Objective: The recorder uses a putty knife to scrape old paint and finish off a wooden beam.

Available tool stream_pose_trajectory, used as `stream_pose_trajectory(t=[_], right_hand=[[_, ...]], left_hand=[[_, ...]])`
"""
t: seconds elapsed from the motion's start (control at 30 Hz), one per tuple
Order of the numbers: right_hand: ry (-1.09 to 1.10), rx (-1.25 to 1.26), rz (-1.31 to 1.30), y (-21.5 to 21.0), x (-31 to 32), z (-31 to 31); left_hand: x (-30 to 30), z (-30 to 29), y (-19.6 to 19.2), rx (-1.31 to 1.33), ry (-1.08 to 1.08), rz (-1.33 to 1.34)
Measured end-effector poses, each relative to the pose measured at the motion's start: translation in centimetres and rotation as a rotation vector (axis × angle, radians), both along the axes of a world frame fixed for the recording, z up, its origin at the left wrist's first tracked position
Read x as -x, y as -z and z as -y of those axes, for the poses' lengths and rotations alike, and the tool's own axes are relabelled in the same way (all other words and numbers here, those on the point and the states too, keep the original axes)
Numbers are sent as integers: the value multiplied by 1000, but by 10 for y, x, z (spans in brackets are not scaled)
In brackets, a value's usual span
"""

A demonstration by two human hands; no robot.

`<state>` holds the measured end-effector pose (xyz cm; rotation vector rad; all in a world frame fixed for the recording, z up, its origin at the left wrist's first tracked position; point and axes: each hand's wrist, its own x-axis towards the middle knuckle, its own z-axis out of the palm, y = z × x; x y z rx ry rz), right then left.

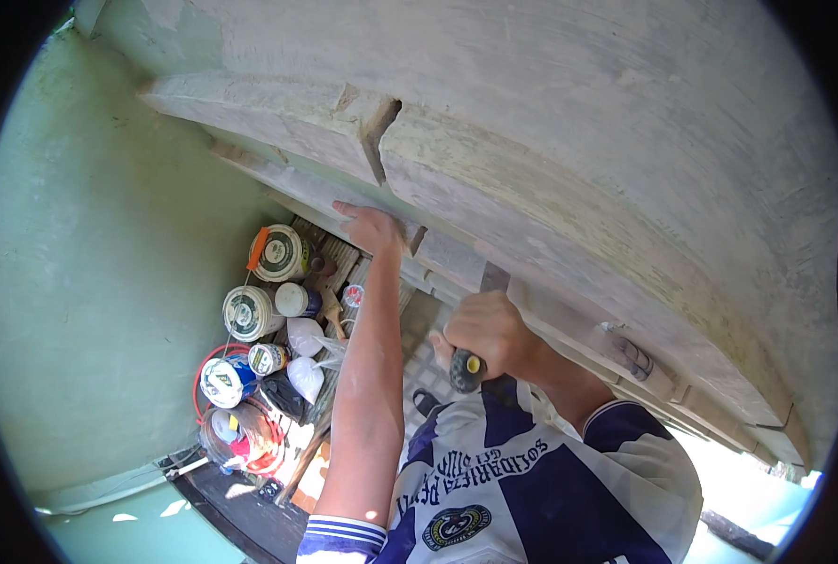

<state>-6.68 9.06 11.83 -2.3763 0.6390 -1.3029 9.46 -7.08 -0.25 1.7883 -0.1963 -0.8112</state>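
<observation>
At the ledge [452,256], our right hand [488,327] clenches a probably light, stiff scraper [495,277], best held by its handle [467,370], left hand [372,229] outstretched.

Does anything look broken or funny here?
Maybe the upper ledge: a dark gap cuts through it, above the left hand in the picture. It looks odd because the ledge carries on either side. Whether it's damage or a planned joint, I can't tell.

Tool handle [463,375] black, yellow-ended; shirt [569,498] navy and white (striped cuff [347,530]); wall [109,282] pale green.
</observation>
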Motion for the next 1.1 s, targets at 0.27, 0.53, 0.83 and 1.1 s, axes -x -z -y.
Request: stream_pose_trajectory(t=[0.27, 0.53, 0.83, 1.1], right_hand=[[-15, 19, 3, 15, -6, 13], [18, 17, 8, 1, -7, 12], [-9, -67, -60, 3, -4, 11], [-37, -187, 11, 5, -2, 18]], left_hand=[[0, 4, -4, -42, -36, 25], [0, 0, -4, -34, -48, 21], [4, 2, -13, -34, -22, -32], [3, -4, -11, -46, -12, -17]])
